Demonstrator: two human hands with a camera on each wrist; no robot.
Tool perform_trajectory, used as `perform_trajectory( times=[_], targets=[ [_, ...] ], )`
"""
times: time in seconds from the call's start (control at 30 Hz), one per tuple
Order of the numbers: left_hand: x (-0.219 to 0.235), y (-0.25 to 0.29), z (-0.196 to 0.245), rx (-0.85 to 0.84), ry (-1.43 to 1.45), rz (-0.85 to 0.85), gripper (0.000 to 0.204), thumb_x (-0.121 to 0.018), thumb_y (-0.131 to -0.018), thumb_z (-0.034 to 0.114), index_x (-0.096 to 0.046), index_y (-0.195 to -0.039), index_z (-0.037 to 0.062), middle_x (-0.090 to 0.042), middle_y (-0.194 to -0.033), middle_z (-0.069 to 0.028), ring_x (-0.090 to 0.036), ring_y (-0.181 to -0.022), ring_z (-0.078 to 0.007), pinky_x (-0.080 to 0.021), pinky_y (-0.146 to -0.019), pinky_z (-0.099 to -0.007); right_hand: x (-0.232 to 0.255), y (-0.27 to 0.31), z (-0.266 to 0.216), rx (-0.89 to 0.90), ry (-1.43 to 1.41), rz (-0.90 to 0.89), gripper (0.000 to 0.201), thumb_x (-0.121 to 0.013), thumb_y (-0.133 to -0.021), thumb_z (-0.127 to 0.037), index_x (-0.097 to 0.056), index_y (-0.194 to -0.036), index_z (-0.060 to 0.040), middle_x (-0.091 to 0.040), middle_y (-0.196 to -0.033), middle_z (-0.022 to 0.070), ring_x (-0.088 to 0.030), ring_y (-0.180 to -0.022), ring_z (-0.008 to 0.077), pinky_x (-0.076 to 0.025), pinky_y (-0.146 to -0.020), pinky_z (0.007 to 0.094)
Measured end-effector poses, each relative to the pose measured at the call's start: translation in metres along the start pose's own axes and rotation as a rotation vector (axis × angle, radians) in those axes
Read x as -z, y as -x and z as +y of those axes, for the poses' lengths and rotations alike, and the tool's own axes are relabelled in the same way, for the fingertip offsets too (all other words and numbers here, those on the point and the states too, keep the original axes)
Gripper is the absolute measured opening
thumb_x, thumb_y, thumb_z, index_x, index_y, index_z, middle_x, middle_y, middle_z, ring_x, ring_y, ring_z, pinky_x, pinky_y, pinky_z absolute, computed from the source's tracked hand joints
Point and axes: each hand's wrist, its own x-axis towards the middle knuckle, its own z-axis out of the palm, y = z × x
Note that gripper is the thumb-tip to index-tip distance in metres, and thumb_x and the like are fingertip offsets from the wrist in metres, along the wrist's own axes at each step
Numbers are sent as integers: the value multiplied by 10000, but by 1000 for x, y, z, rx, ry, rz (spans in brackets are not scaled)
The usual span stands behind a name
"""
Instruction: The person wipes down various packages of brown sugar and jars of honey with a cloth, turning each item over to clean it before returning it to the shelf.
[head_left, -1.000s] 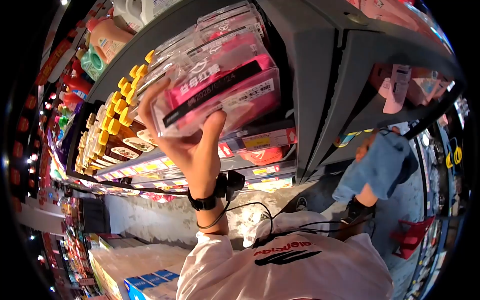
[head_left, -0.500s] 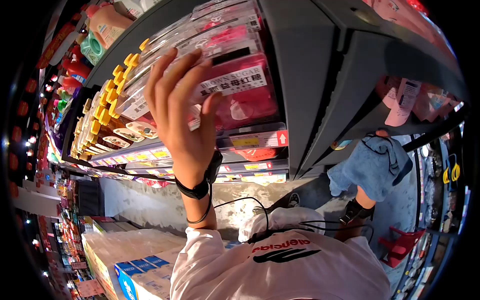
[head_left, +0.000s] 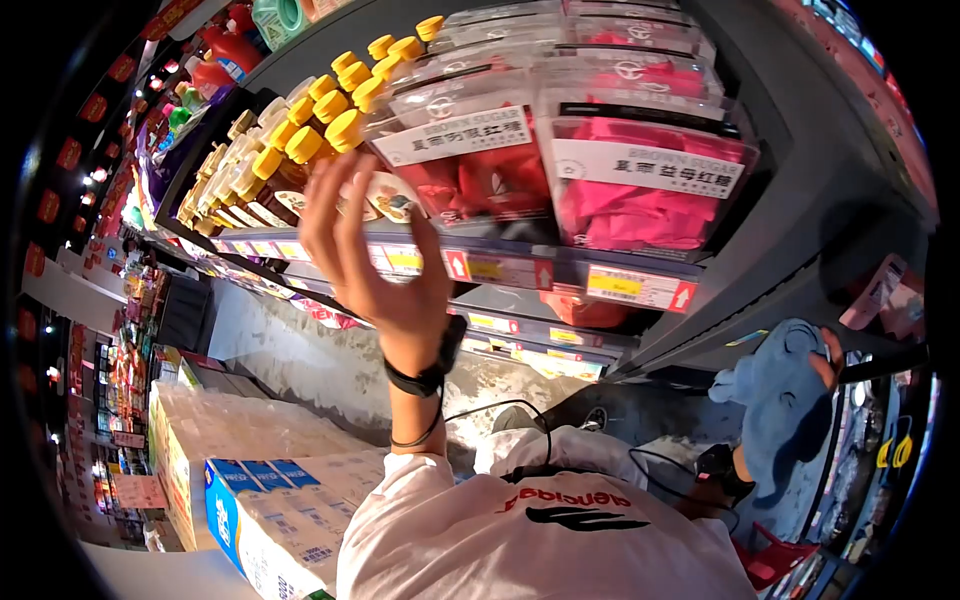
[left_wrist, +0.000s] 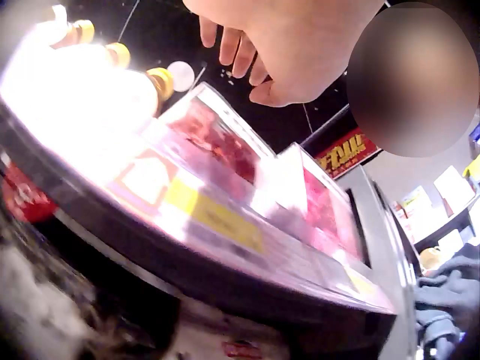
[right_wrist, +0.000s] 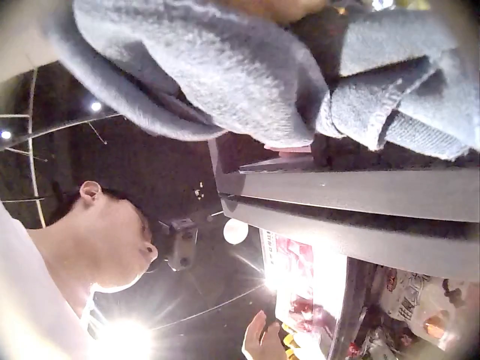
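Observation:
My left hand (head_left: 385, 285) is raised in front of the shelf, its fingers loosely bent and holding nothing. In the head view its fingertips overlap the yellow-capped bottles (head_left: 305, 145). Just right of those fingers stands a row of clear brown sugar packs with red contents (head_left: 480, 185). Another row, with bright pink contents (head_left: 640, 200), sits at the shelf's right end. Down at the right, my right hand (head_left: 829, 360) grips a blue cloth (head_left: 775, 400), which hangs in loose folds. This cloth (right_wrist: 202, 67) fills the top of the right wrist view and covers most of that hand.
Price labels (head_left: 630, 285) line the shelf's front edge. A dark grey panel (head_left: 830, 130) closes the shelf on the right. Packed cartons (head_left: 270, 520) are stacked behind on the left. A red plastic stool (head_left: 775, 555) stands on the floor at lower right.
My left hand has let go of the pink brown sugar pack, which now stands in its row, and has drawn left toward the bottles. The view has shifted; the right hand keeps the cloth.

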Motion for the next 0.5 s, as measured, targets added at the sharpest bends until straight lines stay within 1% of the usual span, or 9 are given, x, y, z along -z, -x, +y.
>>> perform_trajectory(
  times=[0.03, 0.07, 0.13, 0.2, 0.23, 0.27, 0.33, 0.4, 0.5],
  targets=[
    [4, -2, -14, 14, -35, -1, 557, -682, -732, -25, -576, -1277, 16, -560, -1307, -165, -488, -1259, -359, -364, -1073, -469, 1, 4, 3, -3, 4, 0, 150, -509, -884, -174, -495, -981, -59, -531, -1256, 143, -547, -1133, 238, -439, -989, 333],
    [4, -5, -26, 28, -67, 0, 563, -690, -747, -12, -560, -1295, 6, -563, -1306, -164, -484, -1261, -356, -360, -1072, -464, 5, 7, 12, 41, -2, -64, 206, -511, -876, -175, -504, -1043, -55, -516, -1272, 147, -543, -1145, 246, -426, -1008, 339],
    [1, -10, -43, 45, -3, -52, 623, -713, -759, 13, -509, -1346, -9, -543, -1335, -170, -468, -1273, -358, -354, -1072, -459, 6, 15, 19, 96, -1, -118, 270, -513, -867, -177, -512, -1106, -51, -502, -1289, 151, -539, -1156, 254, -413, -1027, 346],
    [-4, -11, -53, 0, 28, -121, 714, -721, -765, 8, -428, -1416, -3, -499, -1383, -188, -455, -1278, -377, -355, -1073, -444, 7, 28, 17, -291, 5, -112, 336, -528, -854, -142, -528, -1178, -50, -521, -1267, 140, -547, -1152, 230, -420, -1017, 333],
    [-9, -9, -57, 26, 123, -127, 722, -714, -768, -5, -416, -1426, 2, -489, -1394, -187, -471, -1256, -373, -379, -1050, -431, 8, 31, 19, -442, -50, -83, 318, -535, -857, -111, -549, -1170, -52, -558, -1227, 106, -576, -1091, 215, -430, -985, 303],
    [-14, -8, -61, 52, 219, -133, 731, -706, -772, -18, -403, -1437, 7, -480, -1406, -186, -488, -1234, -370, -403, -1027, -417, 7, 37, 16, -426, -57, -71, 303, -538, -863, -117, -558, -1158, -52, -565, -1196, 106, -580, -1068, 221, -437, -966, 309],
    [-14, -15, -61, 134, 387, -172, 766, -702, -794, -39, -359, -1476, 30, -543, -1330, -169, -552, -1172, -326, -437, -1010, -390, 3, 48, 6, -337, 15, -58, 274, -543, -874, -129, -577, -1135, -53, -577, -1134, 105, -588, -1022, 232, -451, -929, 321],
    [-13, -22, -56, 157, 424, -173, 773, -706, -776, -55, -381, -1469, 49, -547, -1262, -169, -552, -1108, -315, -468, -923, -376, -3, 61, -9, -241, 151, -62, 248, -549, -886, -142, -596, -1112, -54, -590, -1072, 104, -596, -976, 243, -466, -893, 332],
    [-13, -18, -61, 173, 509, -141, 741, -718, -766, -46, -431, -1439, 66, -518, -1212, -175, -549, -1023, -323, -458, -890, -384, -11, 72, -35, -71, 442, -115, 215, -557, -903, -161, -624, -1078, -55, -608, -979, 102, -608, -907, 260, -487, -837, 350]
  ],
)
